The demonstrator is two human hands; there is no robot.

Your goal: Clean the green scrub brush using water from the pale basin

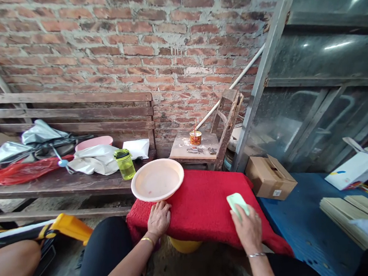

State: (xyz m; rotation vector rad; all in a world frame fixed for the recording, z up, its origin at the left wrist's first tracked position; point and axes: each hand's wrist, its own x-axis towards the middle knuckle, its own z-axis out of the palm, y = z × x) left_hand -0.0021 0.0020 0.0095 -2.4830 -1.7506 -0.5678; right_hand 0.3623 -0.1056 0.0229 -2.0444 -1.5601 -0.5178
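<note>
My right hand (248, 228) is closed round a pale green flat block with rounded corners (236, 201), held at the right part of a red cloth (203, 195). What kind of thing the block is, I cannot make out. The cloth covers a low table and hangs over its front edge. At the table's left, my left hand (160, 218) lies on the cloth with its fingers stretched forward, just below the rim of a pale round basin (158, 179). Whether the fingertips touch the basin is unclear.
A wooden bench (105, 184) on the left bears a green bottle (125, 164), a red bag (28, 170) and a pink basin (94, 142). Behind stands a chair (184, 144) with a tin (195, 138). A cardboard box (270, 177) sits at right on a blue surface (290, 214).
</note>
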